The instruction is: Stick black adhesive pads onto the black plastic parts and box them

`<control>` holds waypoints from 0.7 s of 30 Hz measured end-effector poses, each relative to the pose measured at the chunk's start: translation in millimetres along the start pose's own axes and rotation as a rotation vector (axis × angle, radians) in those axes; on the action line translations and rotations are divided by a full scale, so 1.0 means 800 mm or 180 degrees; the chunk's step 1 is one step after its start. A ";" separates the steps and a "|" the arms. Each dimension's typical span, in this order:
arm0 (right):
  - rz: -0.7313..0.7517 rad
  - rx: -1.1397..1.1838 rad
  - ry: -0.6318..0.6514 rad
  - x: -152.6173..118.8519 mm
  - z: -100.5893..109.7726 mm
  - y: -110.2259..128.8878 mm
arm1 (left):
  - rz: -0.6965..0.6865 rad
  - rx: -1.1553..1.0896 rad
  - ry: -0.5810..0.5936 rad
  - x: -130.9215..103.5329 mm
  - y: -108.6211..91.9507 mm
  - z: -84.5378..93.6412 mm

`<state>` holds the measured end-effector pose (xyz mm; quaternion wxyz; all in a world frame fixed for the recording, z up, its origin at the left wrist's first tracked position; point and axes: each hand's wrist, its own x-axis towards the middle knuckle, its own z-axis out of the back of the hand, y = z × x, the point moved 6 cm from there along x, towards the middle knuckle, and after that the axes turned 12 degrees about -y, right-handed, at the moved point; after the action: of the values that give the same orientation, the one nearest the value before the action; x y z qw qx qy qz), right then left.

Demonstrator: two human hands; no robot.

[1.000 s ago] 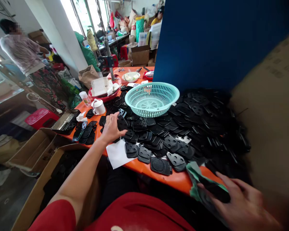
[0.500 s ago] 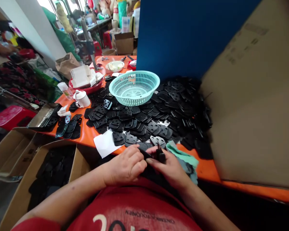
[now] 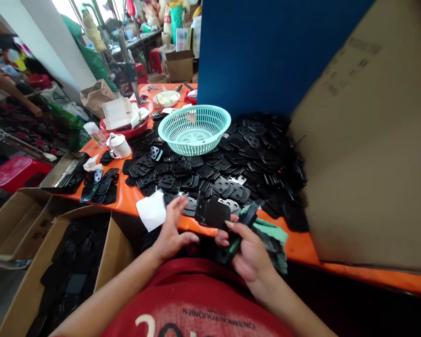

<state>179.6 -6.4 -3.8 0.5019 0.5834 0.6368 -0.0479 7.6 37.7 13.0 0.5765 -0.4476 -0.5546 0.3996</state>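
My right grip (image 3: 250, 257) has the black piece (image 3: 215, 214) pinched by its lower right corner, thumb on the near face, fingertips behind. It's up in front of me, just over the front edge of the orange desk (image 3: 128, 196), flat face mostly toward me. Same grip also has a dark long item (image 3: 243, 224) in the palm, greenish along part of it; can't tell what it is. My left grip (image 3: 173, 234) is empty, fingers spread, thumb out, just beside the piece's left side, not touching it as far as I can see.

Handling, my judgement: piece looks light, thin, fairly stiff, holds flat from one corner with no visible sag. Could be rubber or plastic, can't tell. Face looks smooth and matt, so probably not very slippery, doesn't look fragile. Main risk is twist: a corner pinch leaves most of it hanging out to the left, and the second item crowds my palm. Best hold: left thumb and fingers on the left edge, where a raised strip shows, or across both side edges, keeping off the flat face.

Around: similar pieces heaped loosely (image 3: 205, 171) on the desk beyond, holes visible in many; light-blue basket (image 3: 194, 135) sits among them. White paper (image 3: 151, 210) near my left fingers, green cloth (image 3: 272, 229) beside my right grip.
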 end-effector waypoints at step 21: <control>0.3999 -0.4012 0.0994 -0.031 0.076 0.093 | 0.3391 -0.2765 0.0003 -0.011 0.027 -0.059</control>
<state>269.0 -39.7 22.5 0.5700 0.4403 0.1699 0.6726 55.1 31.7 -9.9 0.0700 -0.8500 -0.3685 0.3698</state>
